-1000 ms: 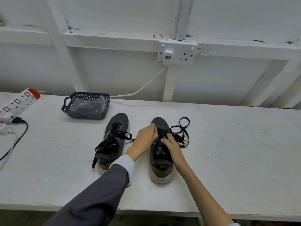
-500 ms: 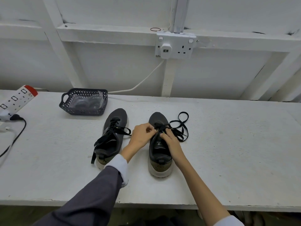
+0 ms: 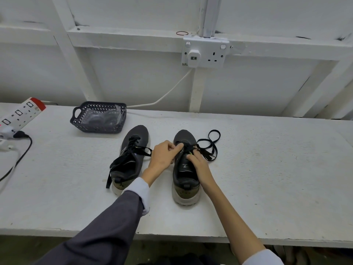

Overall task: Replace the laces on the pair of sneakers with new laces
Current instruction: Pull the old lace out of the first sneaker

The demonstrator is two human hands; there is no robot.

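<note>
Two dark grey sneakers stand side by side on the white table (image 3: 267,178), toes pointing away from me. The left sneaker (image 3: 131,159) has its black lace loosened and trailing down its left side. On the right sneaker (image 3: 186,180), my left hand (image 3: 164,155) pinches the black lace at the front eyelets with curled fingers. My right hand (image 3: 198,163) lies over the tongue, fingers curled on the same lace. The loose end of that black lace (image 3: 211,144) loops on the table to the shoe's right.
A dark plastic basket (image 3: 98,119) holding clear plastic packets sits behind the left sneaker. A power strip (image 3: 21,113) with a black cable lies at the far left. A wall socket (image 3: 205,53) with a white cable hangs above the table's back edge.
My left hand's fingers have shifted forward to the front eyelets of the right sneaker. The view has tilted down slightly. The shoes have not moved.
</note>
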